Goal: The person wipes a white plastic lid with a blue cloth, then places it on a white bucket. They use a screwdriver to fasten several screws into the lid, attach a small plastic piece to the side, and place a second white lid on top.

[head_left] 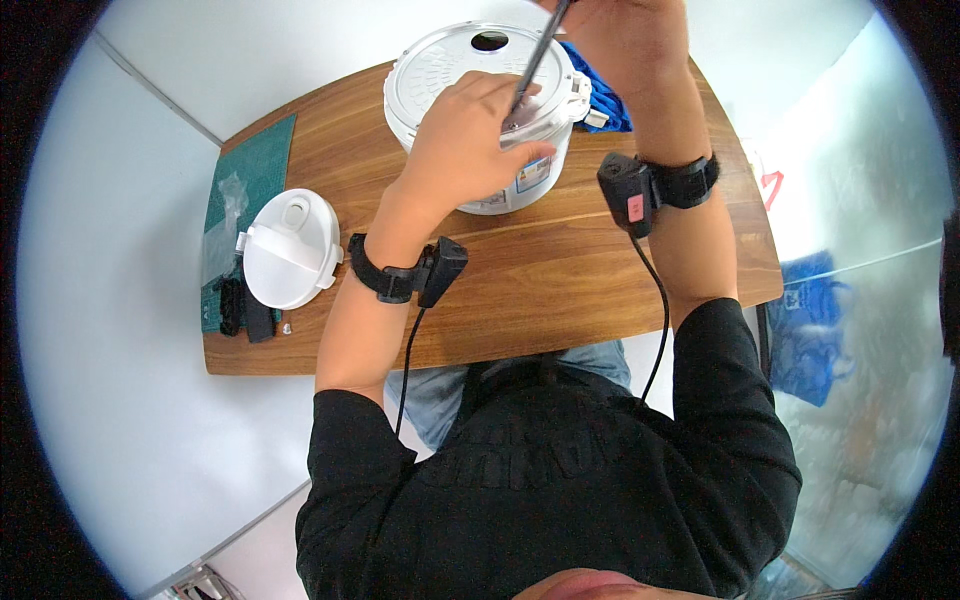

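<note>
A round white bucket [483,205] stands toward the far side of the table, its clear-looking lid [430,60] on top with a dark oval opening. Across the lid's near part lies my left hand [470,140], fingers stretched over it and thumb spread apart near the rim. My right hand [625,40] is raised above the far right of the bucket, closed on a long slim dark tool [537,65] like a screwdriver. This tool slants down to the lid beside my left fingers. Its upper end is partly cut off by the picture's edge.
On the left, a white lid-like part [290,265] lies over a green cutting mat [255,160] with clear plastic wrap [228,205] and black pieces [245,310]. Blue cloth [605,100] is behind the bucket. A blue bag [808,330] hangs right of the wooden table [530,290].
</note>
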The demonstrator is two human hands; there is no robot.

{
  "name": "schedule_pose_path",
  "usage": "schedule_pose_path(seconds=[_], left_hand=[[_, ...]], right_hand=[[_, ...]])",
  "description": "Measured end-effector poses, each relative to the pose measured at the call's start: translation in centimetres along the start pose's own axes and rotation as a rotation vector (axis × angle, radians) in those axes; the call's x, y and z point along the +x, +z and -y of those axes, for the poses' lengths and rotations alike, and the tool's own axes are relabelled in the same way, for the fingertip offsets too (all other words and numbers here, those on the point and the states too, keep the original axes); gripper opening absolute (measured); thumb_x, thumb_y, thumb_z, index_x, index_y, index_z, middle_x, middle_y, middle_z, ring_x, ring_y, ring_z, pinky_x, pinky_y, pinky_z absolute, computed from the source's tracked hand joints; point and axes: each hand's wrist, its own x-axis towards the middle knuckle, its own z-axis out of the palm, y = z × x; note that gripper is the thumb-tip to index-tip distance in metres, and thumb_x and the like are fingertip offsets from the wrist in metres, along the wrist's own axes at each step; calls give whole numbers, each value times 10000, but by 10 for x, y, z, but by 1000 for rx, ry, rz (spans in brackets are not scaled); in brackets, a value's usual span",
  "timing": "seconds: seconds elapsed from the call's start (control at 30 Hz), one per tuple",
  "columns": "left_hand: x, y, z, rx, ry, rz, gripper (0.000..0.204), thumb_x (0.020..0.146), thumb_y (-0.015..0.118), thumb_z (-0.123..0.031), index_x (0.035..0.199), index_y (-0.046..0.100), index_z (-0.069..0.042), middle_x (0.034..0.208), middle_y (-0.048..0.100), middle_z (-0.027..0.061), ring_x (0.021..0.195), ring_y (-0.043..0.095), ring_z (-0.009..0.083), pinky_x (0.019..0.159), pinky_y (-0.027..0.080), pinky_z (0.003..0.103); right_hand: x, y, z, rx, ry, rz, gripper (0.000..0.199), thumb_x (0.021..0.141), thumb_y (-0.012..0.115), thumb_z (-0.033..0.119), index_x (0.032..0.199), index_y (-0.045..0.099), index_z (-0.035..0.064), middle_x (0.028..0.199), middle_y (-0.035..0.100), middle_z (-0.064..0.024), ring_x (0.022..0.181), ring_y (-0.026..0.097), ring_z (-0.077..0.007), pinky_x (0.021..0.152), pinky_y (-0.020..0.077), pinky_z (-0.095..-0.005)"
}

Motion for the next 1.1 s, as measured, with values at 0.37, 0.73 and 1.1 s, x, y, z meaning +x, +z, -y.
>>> schedule_pose_path(seconds=[0.37, 0.73, 1.1], left_hand=[[-25, -23, 17, 94, 151, 82, 463, 772, 819, -151, 1230, 752, -134, 1326, 700, 7, 1295, 555, 261, 1093, 412, 445], [-64, -51, 32, -24, -119, -33, 441, 700, 904, -200, 1116, 777, -134, 1345, 689, 56, 1395, 500, 335, 1134, 418, 475], [-43, -49, -24, -102, -60, -200, 307, 751, 857, -94, 1038, 751, -70, 1170, 751, 106, 1251, 630, 310, 1019, 511, 413]], right_hand=[[-48, -40, 14, -478, 150, -141, 355, 1065, 513, 291, 976, 684, -7, 955, 735, -173, 893, 676, -224, 827, 510, -381], [-65, -27, -18, -802, 249, 106, 405, 1026, 604, 388, 930, 760, 26, 920, 765, -92, 910, 650, -158, 834, 480, -328], [-83, -35, 5, -778, 96, -100, 404, 983, 680, 396, 953, 767, 3, 866, 738, -60, 788, 627, -139, 772, 481, -303]])
